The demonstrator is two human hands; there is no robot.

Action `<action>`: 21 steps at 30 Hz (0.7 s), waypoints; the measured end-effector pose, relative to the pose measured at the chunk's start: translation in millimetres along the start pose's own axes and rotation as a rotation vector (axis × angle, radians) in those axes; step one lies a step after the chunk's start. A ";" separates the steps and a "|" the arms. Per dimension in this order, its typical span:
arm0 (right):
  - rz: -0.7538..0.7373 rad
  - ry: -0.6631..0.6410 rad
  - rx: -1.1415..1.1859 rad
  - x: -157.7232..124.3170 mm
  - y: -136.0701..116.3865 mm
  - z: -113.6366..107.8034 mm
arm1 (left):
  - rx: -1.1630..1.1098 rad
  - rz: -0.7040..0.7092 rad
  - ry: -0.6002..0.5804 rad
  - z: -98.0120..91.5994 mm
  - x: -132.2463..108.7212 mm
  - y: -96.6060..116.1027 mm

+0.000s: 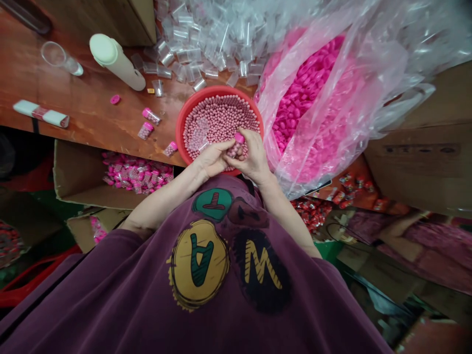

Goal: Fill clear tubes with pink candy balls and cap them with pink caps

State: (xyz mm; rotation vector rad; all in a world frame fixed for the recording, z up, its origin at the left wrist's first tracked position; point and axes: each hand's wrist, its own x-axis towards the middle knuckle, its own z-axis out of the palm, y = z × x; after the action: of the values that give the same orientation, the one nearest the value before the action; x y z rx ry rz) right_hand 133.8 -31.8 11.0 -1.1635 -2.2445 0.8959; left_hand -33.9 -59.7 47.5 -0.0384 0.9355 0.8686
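Both my hands meet over the near right part of a red bowl [180, 130] filled with small pink beads [224, 115]. Between them is a small clear jar [235, 150] of pink beads with a bright pink cap [239, 138] on its top. My left hand [215, 160] grips the jar from the left. My right hand [254, 155] closes round it from the right, its fingers at the cap. A clear plastic scoop or cup [201, 132] lies on the beads, its outline partly lost. Three filled jars stand or lie left of the bowl, one of them a capped jar [170, 149].
An open plastic bag of pink caps [298, 93] sits right of the bowl. Empty clear jars [221, 44] pile up behind. A cream bottle-shaped device [118, 61] lies at the left. Below the table edge, a cardboard box [73, 172] holds filled jars. Another person's arm [401, 236] shows at right.
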 end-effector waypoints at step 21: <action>0.247 -0.182 -0.337 -9.2 -10.7 38.1 | 0.469 0.193 0.256 -17.2 19.5 -28.3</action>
State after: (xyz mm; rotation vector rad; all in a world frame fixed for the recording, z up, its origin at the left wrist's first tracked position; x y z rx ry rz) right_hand 108.4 -57.0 -8.3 -1.5953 -2.5067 0.7569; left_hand -21.2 -72.8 13.7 0.3571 1.3827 0.8132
